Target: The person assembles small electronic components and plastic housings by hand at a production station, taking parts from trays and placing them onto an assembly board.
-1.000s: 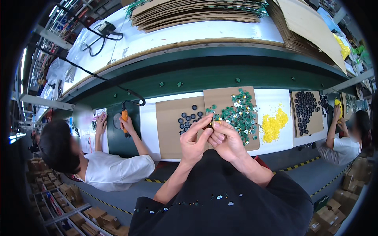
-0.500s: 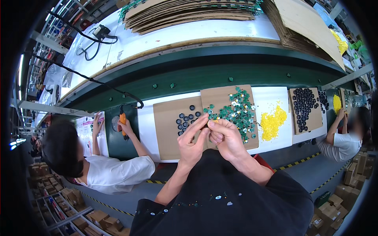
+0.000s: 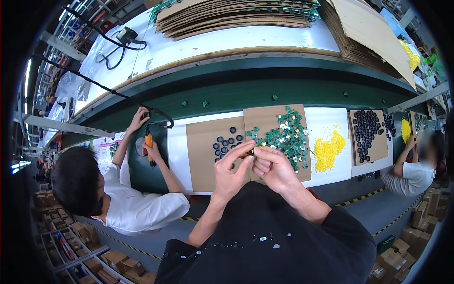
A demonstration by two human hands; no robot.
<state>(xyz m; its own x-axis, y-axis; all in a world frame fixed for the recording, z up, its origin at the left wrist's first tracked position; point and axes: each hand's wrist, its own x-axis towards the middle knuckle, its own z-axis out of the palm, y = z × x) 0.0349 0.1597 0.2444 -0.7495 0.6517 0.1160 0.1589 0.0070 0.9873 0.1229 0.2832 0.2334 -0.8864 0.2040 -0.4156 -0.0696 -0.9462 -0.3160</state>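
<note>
My left hand [image 3: 231, 174] and my right hand [image 3: 273, 166] meet in front of my chest, above the near edge of the cardboard sheets. Both are closed in a pinch, fingertips together around a small dark part with a bit of yellow [image 3: 251, 152]; the fingers mostly cover it. Just beyond them, green circuit boards [image 3: 283, 135] with white and yellow bits lie piled on one cardboard sheet [image 3: 253, 116]. Several round black caps [image 3: 227, 142] sit to the left on another sheet [image 3: 201, 142]. Right of the boards is a heap of small yellow pieces [image 3: 328, 151] on white.
More black caps [image 3: 364, 132] cover a cardboard sheet further right. A green conveyor belt [image 3: 236, 92] with scattered boards runs behind. At left a co-worker [image 3: 137, 203] holds an orange power screwdriver [image 3: 149, 143]; another person [image 3: 411, 165] works at right. Stacked cardboard [image 3: 236, 21] lies on the upper shelf.
My fingers have shifted slightly around the small part, showing more of its dark side and less yellow. The left co-worker's far hand has moved out to a green board on the belt.
</note>
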